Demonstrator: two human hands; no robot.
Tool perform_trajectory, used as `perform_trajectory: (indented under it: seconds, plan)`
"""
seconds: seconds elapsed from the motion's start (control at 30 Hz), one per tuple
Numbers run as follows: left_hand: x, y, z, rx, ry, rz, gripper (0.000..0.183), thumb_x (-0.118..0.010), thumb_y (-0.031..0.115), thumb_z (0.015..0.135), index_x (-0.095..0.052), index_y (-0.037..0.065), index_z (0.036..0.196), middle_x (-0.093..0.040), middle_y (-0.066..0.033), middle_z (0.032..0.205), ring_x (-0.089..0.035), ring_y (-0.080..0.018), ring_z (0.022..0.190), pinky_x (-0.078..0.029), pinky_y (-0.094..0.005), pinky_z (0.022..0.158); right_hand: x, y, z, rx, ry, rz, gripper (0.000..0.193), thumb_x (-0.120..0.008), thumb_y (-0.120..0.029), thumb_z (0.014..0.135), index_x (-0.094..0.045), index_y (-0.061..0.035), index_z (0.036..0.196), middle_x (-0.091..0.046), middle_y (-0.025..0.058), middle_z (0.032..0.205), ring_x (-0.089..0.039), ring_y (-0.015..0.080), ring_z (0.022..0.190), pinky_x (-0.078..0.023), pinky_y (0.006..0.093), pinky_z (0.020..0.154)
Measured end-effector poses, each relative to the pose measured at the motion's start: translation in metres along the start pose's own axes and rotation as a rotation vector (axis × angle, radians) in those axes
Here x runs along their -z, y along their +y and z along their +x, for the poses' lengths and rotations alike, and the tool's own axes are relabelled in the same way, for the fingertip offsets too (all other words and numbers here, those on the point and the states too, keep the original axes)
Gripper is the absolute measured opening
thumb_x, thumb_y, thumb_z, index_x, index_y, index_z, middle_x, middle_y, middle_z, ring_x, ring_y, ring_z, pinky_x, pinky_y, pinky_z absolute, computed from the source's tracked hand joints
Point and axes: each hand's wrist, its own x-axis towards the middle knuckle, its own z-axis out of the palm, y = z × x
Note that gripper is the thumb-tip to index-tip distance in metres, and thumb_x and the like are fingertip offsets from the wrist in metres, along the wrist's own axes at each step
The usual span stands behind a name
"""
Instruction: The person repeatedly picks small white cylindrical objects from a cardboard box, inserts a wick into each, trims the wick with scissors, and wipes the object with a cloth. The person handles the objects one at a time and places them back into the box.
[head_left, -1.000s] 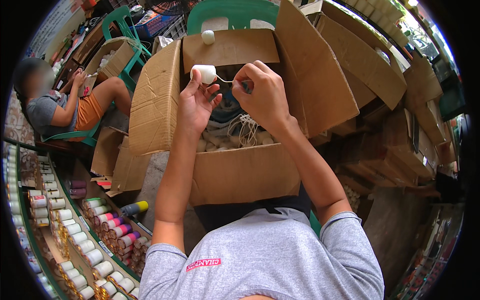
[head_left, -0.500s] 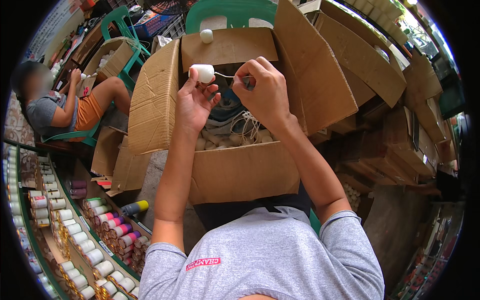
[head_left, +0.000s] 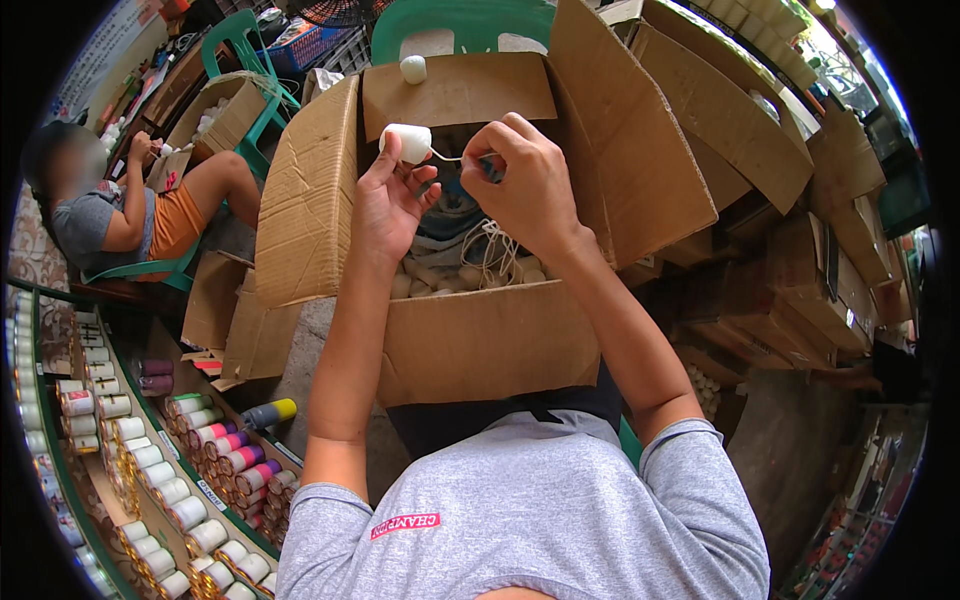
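My left hand [head_left: 388, 205] grips a short white candle [head_left: 408, 143] between thumb and fingers, its other fingers half curled. From the candle's right end runs a white wick [head_left: 445, 157], with its far end pinched in my right hand [head_left: 520, 170]. Both hands hover over an opened cardboard box [head_left: 490, 340]. Inside it, below my hands, lie a loose bundle of white wicks [head_left: 490, 245] and several pale rounded pieces [head_left: 470, 277]. Another white candle [head_left: 413, 69] rests by the top edge of the box's far flap. My right fingertips are partly hidden by the hand.
Box flaps stand up left [head_left: 305, 190] and right [head_left: 630, 130]. Behind is a green plastic chair [head_left: 460, 25]. At the left a seated person [head_left: 120, 215] handles small white things. Racks of jar candles [head_left: 190, 515] fill the lower left; stacked cartons [head_left: 790, 290] stand at the right.
The candle has tilted slightly in my left hand, and my right hand has shifted a little left, so the wick sags more. The seated person's hands have moved a little.
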Motion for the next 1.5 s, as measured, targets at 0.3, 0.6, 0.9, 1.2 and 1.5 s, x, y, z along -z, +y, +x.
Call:
perform_trajectory:
  seconds: [0.3, 0.6, 0.9, 1.2, 1.5]
  plan:
    - [0.003, 0.0, 0.001, 0.006, -0.049, 0.024, 0.036, -0.064, 0.043, 0.093, -0.06, 0.012, 0.111, -0.067, -0.0019, 0.094, -0.065, -0.0151, 0.084, -0.05, -0.0352, 0.074, -0.005, 0.006, -0.001, 0.04, 0.015, 0.119, 0.009, -0.066, -0.003, 0.076, -0.061, -0.004, 0.082, -0.061, 0.0092, 0.08, -0.064, 0.0255, 0.067, -0.052, 0.0363, 0.06]
    - [-0.004, -0.005, 0.001, -0.068, -0.101, -0.016, 0.036, -0.063, 0.035, 0.095, -0.055, 0.007, 0.117, -0.063, -0.0059, 0.103, -0.065, -0.0158, 0.093, -0.054, -0.0339, 0.085, -0.028, 0.003, -0.002, -0.074, 0.061, 0.14, 0.007, -0.068, -0.001, 0.078, -0.064, -0.0036, 0.083, -0.062, 0.0118, 0.081, -0.064, 0.0288, 0.075, -0.052, 0.0387, 0.069]
    - [-0.017, -0.011, -0.005, -0.209, -0.181, 0.265, 0.043, -0.065, 0.009, 0.093, -0.052, 0.005, 0.134, -0.061, -0.0074, 0.11, -0.064, -0.0163, 0.098, -0.057, -0.0316, 0.087, -0.012, 0.011, -0.003, -0.352, -0.13, 0.312, 0.023, -0.071, 0.001, 0.077, -0.062, -0.0044, 0.097, -0.067, 0.0114, 0.084, -0.067, 0.0254, 0.076, -0.053, 0.035, 0.068]
    - [-0.017, -0.02, -0.008, -0.504, -0.131, 1.001, 0.045, -0.075, 0.003, 0.076, -0.065, 0.002, 0.12, -0.062, -0.008, 0.102, -0.065, -0.0128, 0.08, -0.056, -0.0258, 0.069, -0.003, 0.011, 0.018, -0.028, -0.265, -0.188, 0.016, -0.065, -0.021, 0.079, -0.07, -0.0062, 0.08, -0.065, 0.0049, 0.085, -0.064, 0.0257, 0.087, -0.052, 0.0379, 0.077]
    - [-0.017, -0.019, -0.006, -0.543, -0.087, 0.848, 0.016, -0.055, 0.008, 0.087, -0.055, 0.006, 0.102, -0.058, -0.0107, 0.099, -0.06, -0.0162, 0.075, -0.052, -0.0291, 0.071, -0.011, 0.047, 0.02, -0.435, -0.035, 0.354, 0.017, -0.067, -0.016, 0.087, -0.065, -0.0006, 0.081, -0.067, 0.0087, 0.073, -0.063, 0.0167, 0.062, -0.05, 0.0299, 0.058]
